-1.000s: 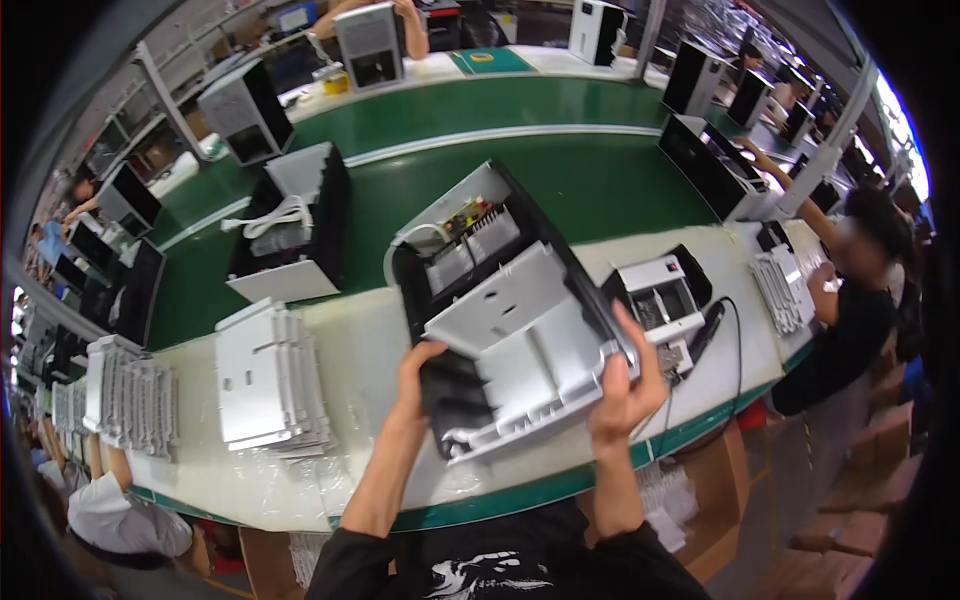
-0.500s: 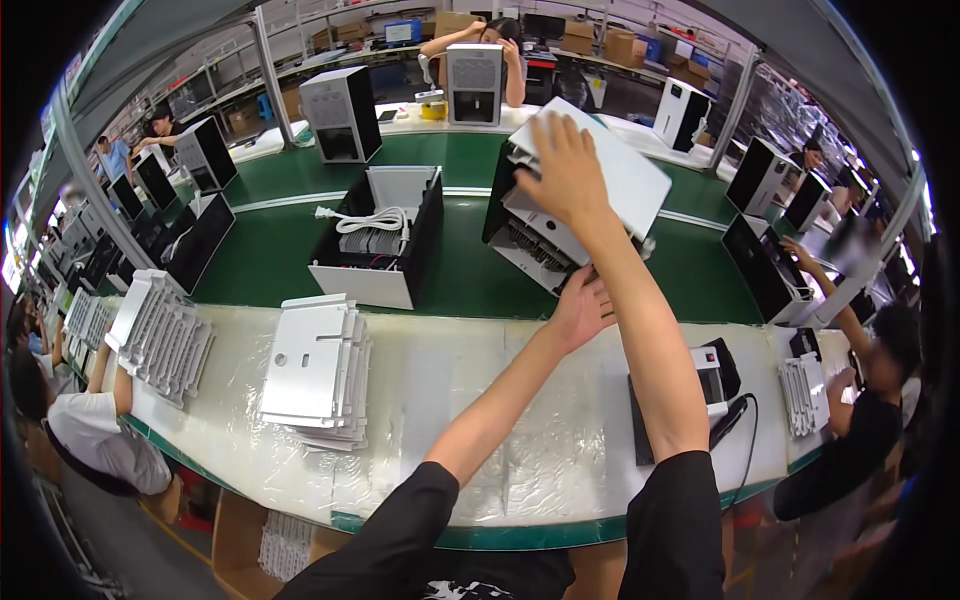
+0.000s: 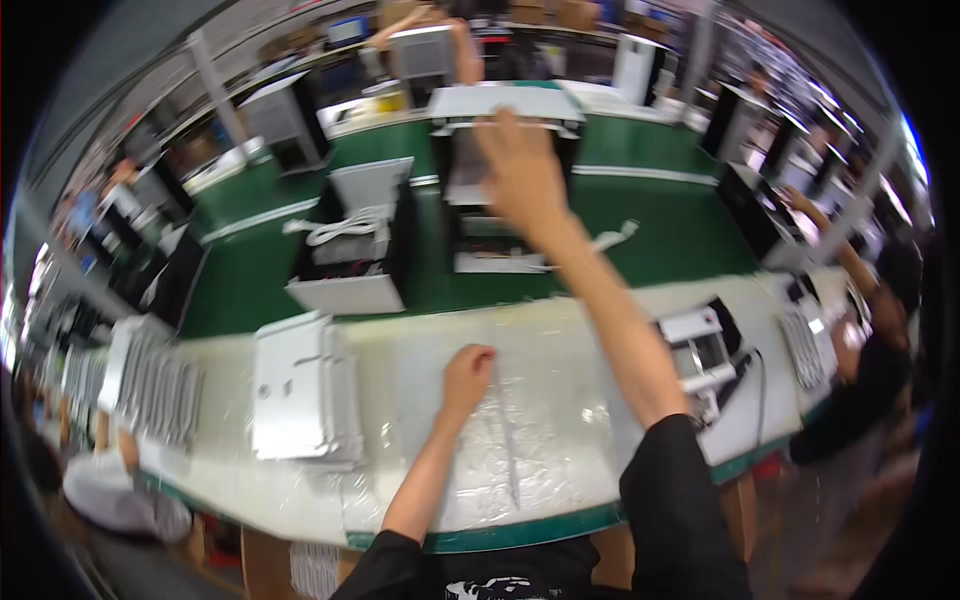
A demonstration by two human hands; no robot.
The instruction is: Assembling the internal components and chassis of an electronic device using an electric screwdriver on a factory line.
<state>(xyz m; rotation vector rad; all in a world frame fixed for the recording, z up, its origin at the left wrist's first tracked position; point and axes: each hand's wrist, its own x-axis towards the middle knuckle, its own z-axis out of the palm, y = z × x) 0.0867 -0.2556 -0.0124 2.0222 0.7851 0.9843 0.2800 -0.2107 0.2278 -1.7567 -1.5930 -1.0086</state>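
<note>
A white-and-black box-shaped appliance housing [image 3: 512, 102] stands upright on the green belt in front of me. My right hand [image 3: 522, 172] reaches to its near side with fingers stretched, just below the white top panel. Motion blur hides whether the fingertips touch it. A white cord [image 3: 615, 236] trails from its right side. My left hand [image 3: 467, 382] is over the table, apart from the housing, with its fingers curled in and nothing visible in them. Left of the housing, a second, open-topped housing [image 3: 345, 292] lies on the belt with a coiled white cable [image 3: 345, 226] inside.
Stacked white panels [image 3: 290, 400] sit on the left of the film-covered table [image 3: 560, 440], with another stack [image 3: 150, 385] farther left. A white-and-black part [image 3: 697, 350] lies at right beside a black cable. More housings line the belt [image 3: 640, 215]. Co-workers are at both sides and across.
The tilted housing now stands upright on the belt. My left hand has left its underside, drawn back toward me and closed. My right hand has moved slightly left and lower.
</note>
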